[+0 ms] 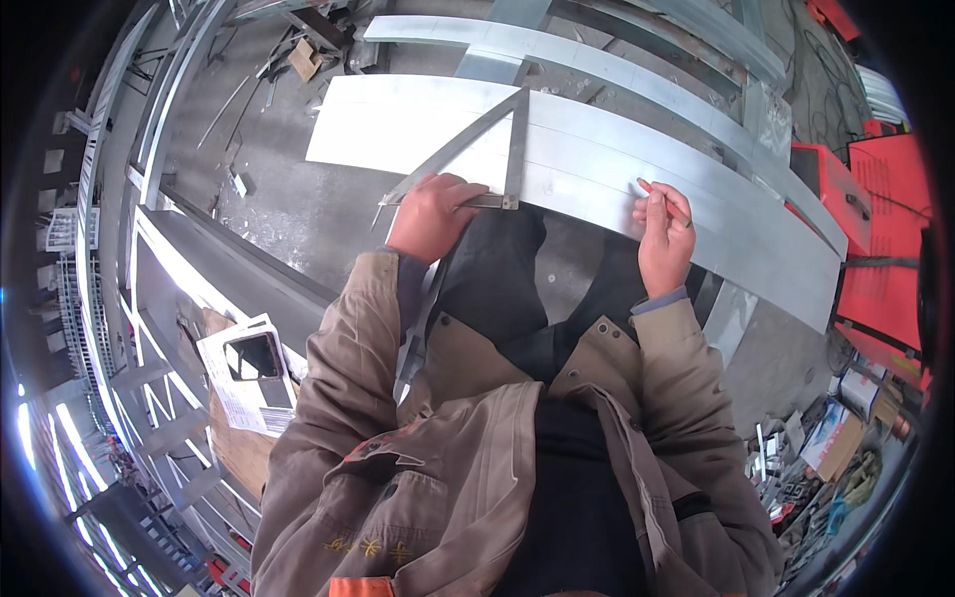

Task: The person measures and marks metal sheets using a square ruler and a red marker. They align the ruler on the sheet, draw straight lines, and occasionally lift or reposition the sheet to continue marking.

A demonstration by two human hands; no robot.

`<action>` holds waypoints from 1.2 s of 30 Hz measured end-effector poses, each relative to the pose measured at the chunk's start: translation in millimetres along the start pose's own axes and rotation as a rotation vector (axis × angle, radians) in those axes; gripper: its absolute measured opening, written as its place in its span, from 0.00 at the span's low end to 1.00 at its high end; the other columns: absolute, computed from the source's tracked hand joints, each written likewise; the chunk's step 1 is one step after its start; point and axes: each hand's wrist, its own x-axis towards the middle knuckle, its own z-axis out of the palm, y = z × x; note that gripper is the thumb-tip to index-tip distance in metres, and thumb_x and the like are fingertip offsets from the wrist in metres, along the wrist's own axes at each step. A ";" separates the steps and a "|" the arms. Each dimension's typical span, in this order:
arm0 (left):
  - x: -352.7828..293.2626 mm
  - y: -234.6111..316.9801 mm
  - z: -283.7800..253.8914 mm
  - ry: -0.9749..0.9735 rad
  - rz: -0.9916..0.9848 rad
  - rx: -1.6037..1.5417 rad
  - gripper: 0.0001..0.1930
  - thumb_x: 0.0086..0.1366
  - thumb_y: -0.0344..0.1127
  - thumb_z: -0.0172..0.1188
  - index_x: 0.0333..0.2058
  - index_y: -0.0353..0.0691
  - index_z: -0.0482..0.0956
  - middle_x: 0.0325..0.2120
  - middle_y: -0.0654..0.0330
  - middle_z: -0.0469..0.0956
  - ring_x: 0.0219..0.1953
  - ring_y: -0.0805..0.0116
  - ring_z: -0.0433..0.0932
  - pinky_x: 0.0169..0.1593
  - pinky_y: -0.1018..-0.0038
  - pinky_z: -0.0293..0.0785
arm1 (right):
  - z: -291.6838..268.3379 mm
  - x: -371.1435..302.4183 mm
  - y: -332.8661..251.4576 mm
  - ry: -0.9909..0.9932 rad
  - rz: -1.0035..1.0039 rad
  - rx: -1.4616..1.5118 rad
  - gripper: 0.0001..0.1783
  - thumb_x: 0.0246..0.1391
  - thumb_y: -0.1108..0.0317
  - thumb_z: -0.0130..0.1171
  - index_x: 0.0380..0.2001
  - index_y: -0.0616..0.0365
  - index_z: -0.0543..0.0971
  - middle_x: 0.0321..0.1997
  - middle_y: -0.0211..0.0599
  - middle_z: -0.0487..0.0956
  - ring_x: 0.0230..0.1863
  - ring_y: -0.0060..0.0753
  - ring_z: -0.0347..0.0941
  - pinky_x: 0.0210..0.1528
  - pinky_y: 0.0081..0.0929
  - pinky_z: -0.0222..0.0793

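A long pale metal plate (597, 149) lies across in front of me, with thin lines marked along its surface. On it rests a triangular metal set square (516, 144), its thicker base along the plate's near edge. My left hand (430, 214) is closed round the left part of that base. Over the plate's near edge, to the right of the set square, my right hand (664, 234) pinches a slim orange-red marking pencil (668, 201). The pencil's tip points up and left and looks apart from the set square.
Another long metal strip (577, 60) lies beyond the plate. Red machine cabinets (885, 209) stand at right. Left are steel frames and a phone (253, 356) on papers (231, 393). Scrap and boxes (836, 438) are piled at lower right.
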 end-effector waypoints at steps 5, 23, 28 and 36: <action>-8.6 5.1 6.0 0.097 0.048 0.123 0.18 0.56 0.27 0.77 0.47 0.46 0.91 0.43 0.58 0.85 0.51 0.52 0.82 0.57 0.57 0.79 | -3.2 1.1 5.7 -0.018 -0.028 -0.020 0.16 0.80 0.62 0.56 0.56 0.65 0.80 0.50 0.39 0.89 0.39 0.18 0.78 0.45 0.22 0.78; -0.6 -13.3 19.0 0.148 0.275 0.308 0.08 0.61 0.27 0.64 0.38 0.47 0.87 0.40 0.62 0.84 0.45 0.57 0.83 0.52 0.60 0.78 | -4.8 3.4 11.7 -0.002 -0.002 -0.012 0.15 0.80 0.64 0.57 0.55 0.66 0.81 0.50 0.40 0.89 0.39 0.18 0.79 0.46 0.21 0.77; -2.9 -11.6 20.7 0.174 0.245 0.312 0.08 0.60 0.29 0.64 0.38 0.47 0.86 0.38 0.62 0.82 0.46 0.57 0.81 0.54 0.60 0.77 | -5.3 3.8 9.5 -0.010 0.025 -0.011 0.15 0.80 0.64 0.56 0.55 0.66 0.81 0.51 0.40 0.88 0.41 0.18 0.78 0.47 0.20 0.77; -16.9 53.8 37.1 0.187 -0.937 -0.831 0.19 0.73 0.45 0.69 0.43 0.31 0.84 0.38 0.57 0.85 0.33 0.65 0.82 0.33 0.69 0.79 | -4.5 3.7 5.8 -0.016 -0.002 -0.076 0.14 0.80 0.65 0.55 0.55 0.67 0.80 0.52 0.41 0.88 0.43 0.19 0.80 0.47 0.21 0.78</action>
